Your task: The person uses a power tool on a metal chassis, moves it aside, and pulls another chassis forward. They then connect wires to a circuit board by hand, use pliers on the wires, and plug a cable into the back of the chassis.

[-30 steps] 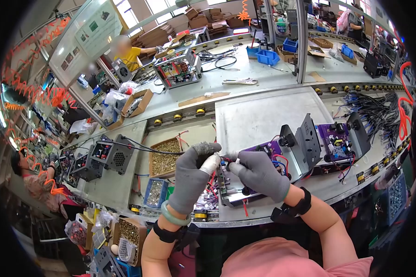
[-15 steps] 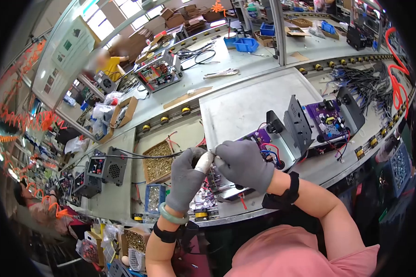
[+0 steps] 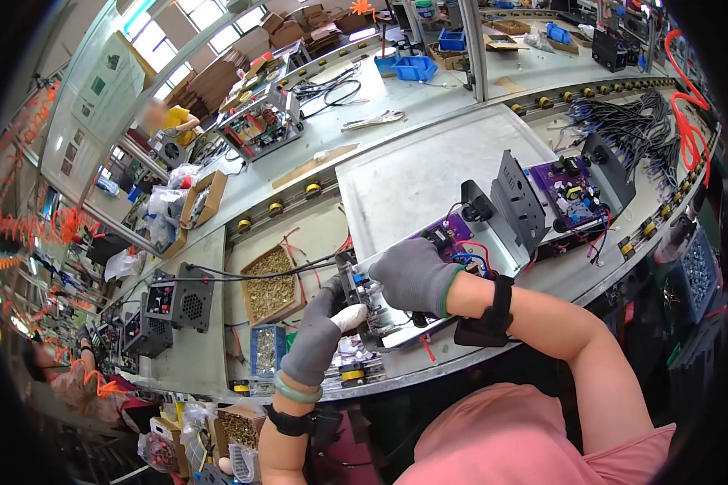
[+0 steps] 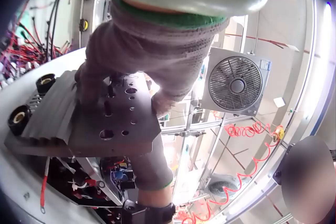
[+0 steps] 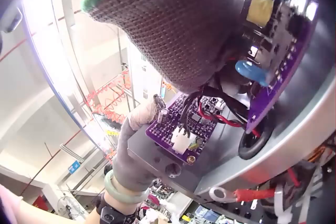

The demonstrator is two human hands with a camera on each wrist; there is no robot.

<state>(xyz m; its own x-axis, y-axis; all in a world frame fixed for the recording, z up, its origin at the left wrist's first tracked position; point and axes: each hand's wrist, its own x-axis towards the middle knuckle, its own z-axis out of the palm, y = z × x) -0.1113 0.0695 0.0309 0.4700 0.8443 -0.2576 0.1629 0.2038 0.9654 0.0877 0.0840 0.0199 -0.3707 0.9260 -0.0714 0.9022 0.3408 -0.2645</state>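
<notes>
My gloved left hand [image 3: 315,339] grips the end panel of an open metal chassis [image 3: 497,252]. That panel [image 4: 113,124] is dark, has several round holes, and stands between thumb and fingers in the left wrist view. Just inside it sits a small purple circuit board [image 5: 197,121] with a white connector [image 5: 184,141]. My gloved right hand [image 3: 412,275] reaches down into the chassis behind the panel, right at black wires [image 5: 231,103]. Its fingertips are hidden, so I cannot tell whether they pinch a wire. A blue disc-shaped component [image 5: 252,71] stands on the larger board beside it.
A second chassis with a purple board [image 3: 570,190] stands to the right, before a heap of black cables [image 3: 623,129]. Leftward are a box of brass-coloured parts [image 3: 268,283], a blue bin [image 3: 265,349] and a dark perforated unit [image 3: 182,303]. Roller tracks [image 3: 311,191] edge the bench.
My hands, earlier together above the chassis end, have come apart and lowered. The left now holds the end panel; the right has gone down inside the chassis. The head view has shifted.
</notes>
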